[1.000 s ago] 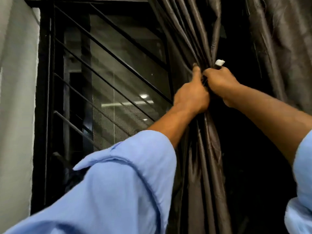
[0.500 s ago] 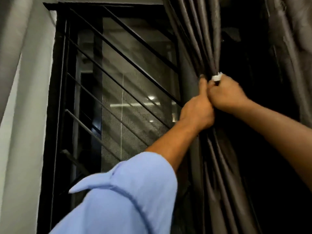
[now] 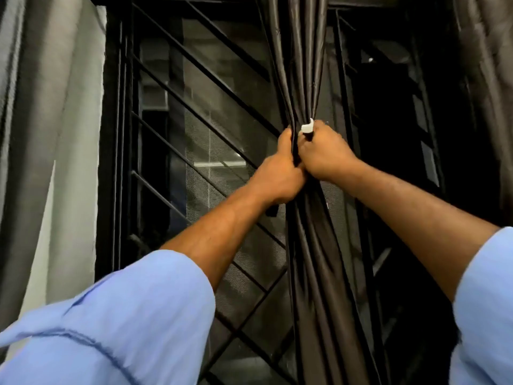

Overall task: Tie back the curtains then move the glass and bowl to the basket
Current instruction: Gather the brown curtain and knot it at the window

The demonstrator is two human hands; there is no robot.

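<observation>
A dark curtain [image 3: 302, 79] is gathered into a narrow bunch in front of the barred window [image 3: 200, 112]. The bunch is gripped by the left hand [image 3: 277, 176], fingers curled round the folds. Touching it, the right hand [image 3: 323, 155] is closed on the bunch too, and a small white piece [image 3: 306, 127] is pinched at its top. Blue sleeves [image 3: 133, 315] are seen at the lower edge. A lighter curtain [image 3: 41, 107] hangs at the left edge.

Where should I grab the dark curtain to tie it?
Grab the dark curtain at its pinched waist, where both hands, left and right, squeeze it. Come from the front with one hand on each side: there the folds bunch narrow enough for fingers to wrap.
</observation>
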